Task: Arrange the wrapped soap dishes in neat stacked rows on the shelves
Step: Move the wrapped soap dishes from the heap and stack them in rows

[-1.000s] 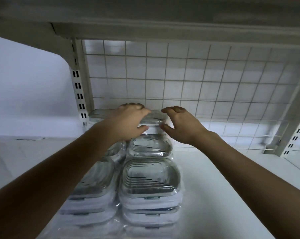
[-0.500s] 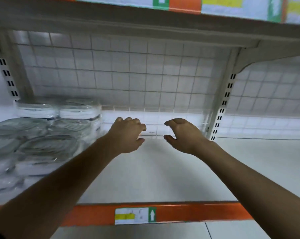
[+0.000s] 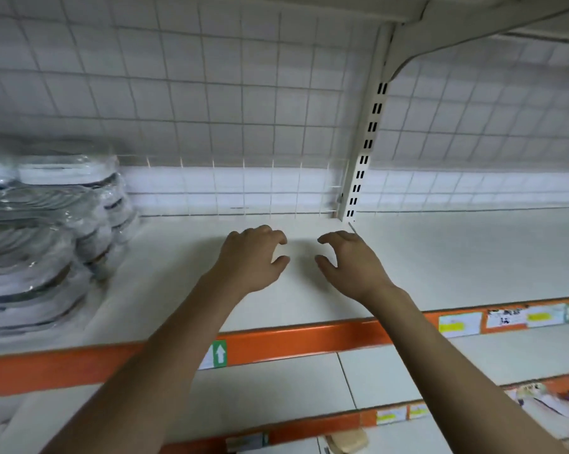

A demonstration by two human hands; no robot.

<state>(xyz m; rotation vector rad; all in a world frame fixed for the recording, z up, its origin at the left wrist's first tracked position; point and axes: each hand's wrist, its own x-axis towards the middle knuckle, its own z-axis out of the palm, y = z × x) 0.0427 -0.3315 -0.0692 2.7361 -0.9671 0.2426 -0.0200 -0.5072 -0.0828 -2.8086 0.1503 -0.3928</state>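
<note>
Stacks of plastic-wrapped soap dishes [image 3: 47,224] stand in rows at the far left of the white shelf [image 3: 440,257], reaching back to the wire grid. My left hand [image 3: 253,257] and my right hand [image 3: 348,260] hover side by side over the bare middle of the shelf, well right of the stacks. Both hands have loosely curled fingers and hold nothing. They face each other with a gap between them.
A wire grid back panel [image 3: 244,109] closes the shelf behind. A slotted upright post [image 3: 365,149] stands just beyond my right hand. An orange price rail [image 3: 293,342] runs along the shelf's front edge, with lower shelves [image 3: 276,388] below it.
My hands let go of the top dish on the stacks and pulled back. The view swung right, so the stacks now sit at the far left and lower shelves show.
</note>
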